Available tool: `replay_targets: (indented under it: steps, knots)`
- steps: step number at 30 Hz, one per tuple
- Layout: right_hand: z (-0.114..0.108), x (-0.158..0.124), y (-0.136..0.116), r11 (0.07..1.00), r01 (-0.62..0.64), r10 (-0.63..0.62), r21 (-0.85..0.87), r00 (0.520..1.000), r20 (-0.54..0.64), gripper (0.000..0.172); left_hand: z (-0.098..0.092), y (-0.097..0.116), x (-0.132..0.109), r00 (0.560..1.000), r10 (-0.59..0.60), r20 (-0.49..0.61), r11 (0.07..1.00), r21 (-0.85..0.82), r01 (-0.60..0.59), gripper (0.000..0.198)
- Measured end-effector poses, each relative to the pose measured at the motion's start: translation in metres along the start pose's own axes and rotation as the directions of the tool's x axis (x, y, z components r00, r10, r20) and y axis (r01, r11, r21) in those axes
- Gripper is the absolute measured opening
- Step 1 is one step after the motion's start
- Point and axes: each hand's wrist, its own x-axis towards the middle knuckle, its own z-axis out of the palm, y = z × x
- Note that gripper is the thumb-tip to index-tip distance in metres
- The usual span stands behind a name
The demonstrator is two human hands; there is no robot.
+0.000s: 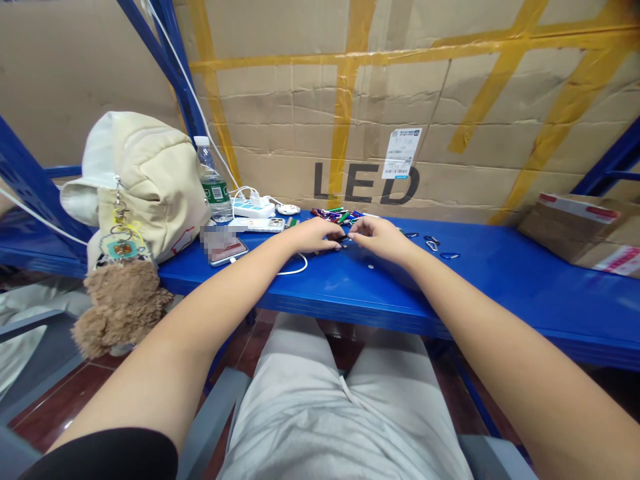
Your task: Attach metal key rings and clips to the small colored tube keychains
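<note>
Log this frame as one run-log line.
left hand: at small dark part | right hand: at same part | nearby: blue carabiner clips | surface: blue steel shelf

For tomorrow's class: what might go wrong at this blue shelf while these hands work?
The small dark piece at the fingertips of the left hand and right hand is tiny and might drop among the loose carabiners. The left forearm lies near the white cable, which could snag and drag the phone. The water bottle beside the power strip could spill on it if knocked.
</note>
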Motion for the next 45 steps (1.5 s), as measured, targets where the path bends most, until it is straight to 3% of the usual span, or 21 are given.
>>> replay_targets:
  steps: [8,21,45]
  knots:
    - [-0.0032,-0.0006,-0.002,0.996,-0.015,0.016,-0.087,1.0,0.004,0.016,0.0,-0.0025,0.0,1.0,0.0,-0.003,1.0,-0.003,0.0,0.022]
    - [-0.0029,-0.0009,0.002,0.95,0.117,-0.037,-0.289,0.962,0.269,0.026,-0.0019,0.0003,0.0014,1.0,-0.029,0.001,0.998,0.049,0.029,0.026]
    - [-0.0079,-0.0038,-0.003,0.972,0.044,0.025,-0.23,0.957,0.29,0.026,-0.0006,-0.0025,0.0013,1.0,-0.014,-0.003,1.0,0.015,0.014,0.027]
